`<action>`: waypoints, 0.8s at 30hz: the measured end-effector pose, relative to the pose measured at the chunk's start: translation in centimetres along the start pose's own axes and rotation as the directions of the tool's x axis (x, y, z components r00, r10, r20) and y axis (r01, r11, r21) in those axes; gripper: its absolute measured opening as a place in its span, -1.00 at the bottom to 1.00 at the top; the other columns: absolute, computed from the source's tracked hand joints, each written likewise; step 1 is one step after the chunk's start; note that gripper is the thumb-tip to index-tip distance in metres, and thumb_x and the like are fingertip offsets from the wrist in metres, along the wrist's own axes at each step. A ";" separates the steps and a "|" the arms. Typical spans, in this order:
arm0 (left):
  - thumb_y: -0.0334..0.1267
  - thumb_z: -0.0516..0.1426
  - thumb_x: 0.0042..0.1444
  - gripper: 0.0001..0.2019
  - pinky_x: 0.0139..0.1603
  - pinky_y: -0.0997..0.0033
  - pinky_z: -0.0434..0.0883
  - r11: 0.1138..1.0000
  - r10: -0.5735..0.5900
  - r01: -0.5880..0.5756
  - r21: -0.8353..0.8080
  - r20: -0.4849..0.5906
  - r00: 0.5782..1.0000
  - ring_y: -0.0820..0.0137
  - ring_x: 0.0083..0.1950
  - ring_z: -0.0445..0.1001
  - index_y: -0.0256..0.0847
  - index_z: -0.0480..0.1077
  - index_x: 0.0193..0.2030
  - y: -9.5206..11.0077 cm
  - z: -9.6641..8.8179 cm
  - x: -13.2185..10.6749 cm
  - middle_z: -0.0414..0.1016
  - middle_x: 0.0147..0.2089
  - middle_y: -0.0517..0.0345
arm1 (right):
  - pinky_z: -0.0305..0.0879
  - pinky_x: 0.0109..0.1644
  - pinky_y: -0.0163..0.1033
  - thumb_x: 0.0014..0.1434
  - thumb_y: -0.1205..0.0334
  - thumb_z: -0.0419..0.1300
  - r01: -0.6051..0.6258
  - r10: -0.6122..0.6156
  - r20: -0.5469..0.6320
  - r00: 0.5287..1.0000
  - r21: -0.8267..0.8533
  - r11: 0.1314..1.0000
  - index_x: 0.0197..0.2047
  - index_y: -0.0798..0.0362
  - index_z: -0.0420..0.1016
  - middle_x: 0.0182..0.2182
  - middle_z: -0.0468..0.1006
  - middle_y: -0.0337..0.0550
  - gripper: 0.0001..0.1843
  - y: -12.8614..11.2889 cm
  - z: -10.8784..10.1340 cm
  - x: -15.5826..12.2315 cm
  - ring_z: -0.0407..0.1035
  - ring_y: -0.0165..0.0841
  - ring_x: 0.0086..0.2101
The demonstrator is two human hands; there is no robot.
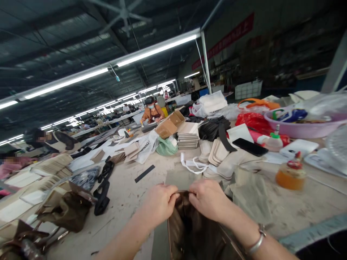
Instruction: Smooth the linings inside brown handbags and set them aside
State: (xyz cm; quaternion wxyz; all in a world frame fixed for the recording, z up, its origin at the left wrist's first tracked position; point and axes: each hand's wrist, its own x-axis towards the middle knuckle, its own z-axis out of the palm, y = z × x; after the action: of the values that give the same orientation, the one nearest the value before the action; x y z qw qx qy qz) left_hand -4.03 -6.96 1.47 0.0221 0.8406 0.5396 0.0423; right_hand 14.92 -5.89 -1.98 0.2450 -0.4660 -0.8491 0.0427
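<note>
A dark brown, slightly shiny bag (195, 234) lies at the table's near edge, its opening facing me. My left hand (159, 202) pinches the far rim of the bag, thumb and fingers pressed together. Close beside it, my right hand (207, 198) grips the same rim, a silver bangle on that wrist. Only a short stretch of rim shows between the two hands. Grey-green sheet material (180, 178) lies flat just beyond them, and a crumpled greyish piece (251, 195) rests to the right of my right hand.
Brown bags (67, 211) and stacked beige panels (51, 168) stand at left. A black strip (144, 173), white straps (193, 166), stacked panels (188, 139), a phone (249, 147), an orange glue bottle (291, 175) and a pink basin (303, 128) occupy the table. Co-workers sit beyond.
</note>
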 end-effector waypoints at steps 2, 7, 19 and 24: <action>-0.29 0.05 0.11 -0.83 -0.23 0.37 0.32 1.000 0.000 0.001 -0.012 0.044 0.999 0.26 -0.24 0.49 -0.13 0.47 -0.26 0.1 -0.3 0.1 0.54 -0.33 0.11 | -0.06 -0.41 -0.27 0.06 0.33 0.04 -0.005 0.005 -0.015 1.000 0.002 1.000 -0.56 0.05 0.43 -0.53 0.52 -0.22 -0.77 0.0 0.1 0.0 0.35 -0.41 -0.47; -0.24 0.23 -0.08 -0.31 0.11 0.26 0.28 0.968 0.078 -0.035 -0.247 0.163 0.984 0.17 0.11 0.38 -0.06 0.18 0.25 -0.2 -2.1 0.5 0.39 0.15 0.06 | -0.04 -0.39 -0.27 0.05 0.33 0.03 -0.001 0.001 -0.007 1.000 0.024 1.000 -0.55 0.05 0.44 -0.51 0.53 -0.21 -0.78 0.1 0.1 -0.1 0.37 -0.39 -0.45; -0.26 0.00 0.16 -0.70 -0.18 0.42 0.35 0.943 0.035 0.009 -0.333 0.126 0.991 0.31 -0.22 0.53 -0.18 0.52 -0.10 -0.9 -0.9 1.4 0.59 -0.17 0.12 | 0.03 -0.37 -0.27 0.12 0.25 0.02 -0.048 0.049 -0.002 0.999 0.040 0.998 -0.49 0.05 0.48 -0.47 0.56 -0.17 -0.74 -0.1 0.2 -0.3 0.42 -0.34 -0.40; -0.20 -0.02 0.19 -0.67 -0.08 0.42 0.35 0.909 0.019 0.062 -0.412 0.188 0.982 0.31 -0.08 0.49 -0.16 0.47 0.00 -1.0 -1.6 0.7 0.54 -0.03 0.14 | 0.03 -0.39 -0.26 0.11 0.28 0.02 -0.061 0.062 -0.021 0.998 0.017 0.998 -0.48 0.05 0.49 -0.47 0.56 -0.15 -0.75 -0.7 0.3 -0.4 0.42 -0.33 -0.43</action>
State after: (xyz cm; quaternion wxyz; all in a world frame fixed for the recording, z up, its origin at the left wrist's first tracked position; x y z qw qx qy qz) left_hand -4.81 -5.92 2.99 0.2520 0.8107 0.5229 0.0765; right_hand 14.47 -6.52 -2.15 0.2564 -0.4903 -0.8313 0.0522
